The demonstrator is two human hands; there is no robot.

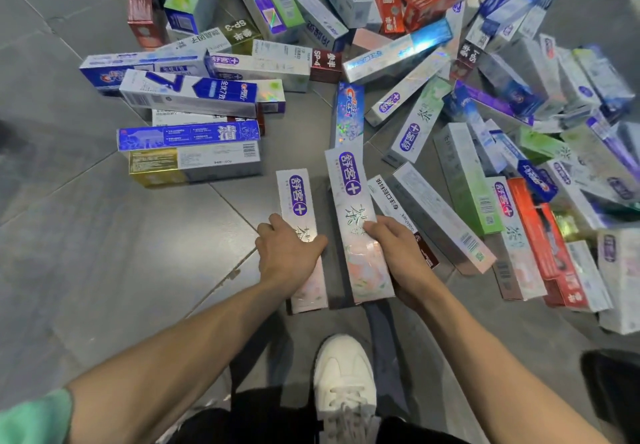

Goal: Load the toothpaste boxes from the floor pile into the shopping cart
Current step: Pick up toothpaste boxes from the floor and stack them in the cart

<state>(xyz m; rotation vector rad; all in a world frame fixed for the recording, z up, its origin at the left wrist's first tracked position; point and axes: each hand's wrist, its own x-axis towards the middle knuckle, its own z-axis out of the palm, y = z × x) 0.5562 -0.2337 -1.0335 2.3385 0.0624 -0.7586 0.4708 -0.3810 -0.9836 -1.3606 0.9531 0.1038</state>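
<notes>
Reaching down over the grey tiled floor (86,235), both hands are on boxes at the near edge of the scattered pile of cardboard toothpaste boxes (398,72). Left hand (287,253) lies palm-down over the near half of a pale silver-pink long box with a purple oval logo (299,201), fingers curled round its left edge, thumb across the top — a clamp from above, though whether it has lifted off the floor I can't tell. Right hand (398,253) is closed on the right edge of a second, matching silver-pink box (349,197), which sits tilted, its near end seemingly raised.

Risks, as I judge them: each grip sits toward the near end, so the long far ends could droop or swing and knock the holographic blue box (348,114) lying just beyond. The foil finish looks slick — a pinch on one edge w/ one hand may slip. The right-hand box is just beside a white box with black lettering (391,208), which could get dragged along. A white sneaker (344,381) stands near the boxes; a dropped one could land underfoot.

Counts: 2 hands, 2 boxes held, 1 shoe in view. Loose boxes in the pile — several dozen at least, too overlapped and blurred at far right for an exact no. Shopping cart: 0 visible, so the carry direction is unknown from here.
</notes>
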